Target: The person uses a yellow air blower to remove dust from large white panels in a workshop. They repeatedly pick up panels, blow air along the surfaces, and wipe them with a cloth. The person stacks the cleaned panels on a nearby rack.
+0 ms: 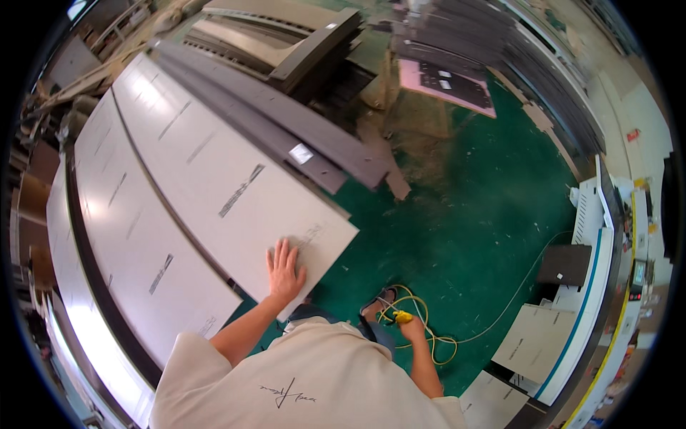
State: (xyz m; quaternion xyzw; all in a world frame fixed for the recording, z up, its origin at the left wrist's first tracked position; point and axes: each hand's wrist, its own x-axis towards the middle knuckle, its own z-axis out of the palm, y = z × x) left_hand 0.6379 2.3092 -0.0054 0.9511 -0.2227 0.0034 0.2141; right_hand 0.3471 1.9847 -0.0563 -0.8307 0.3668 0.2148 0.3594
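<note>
My left hand (286, 275) lies flat with spread fingers on the near end of a long white panel (236, 164). Beside it on the left runs a second long white panel (136, 207), a narrow dark gap between them. Down by my right leg, my right hand (413, 329) is closed round a yellow air blow gun (403, 317). Its nozzle points left, toward my foot. A yellow hose (444, 339) loops on the floor around the hand and foot.
Dark grey boards (300, 129) lie beyond the white panels, with more stacked boards (286, 43) behind. On the green floor (471, 207), a pink-edged sheet (449, 86) lies near a dark stack (457, 36). A bench with panels (536, 342) stands at the right.
</note>
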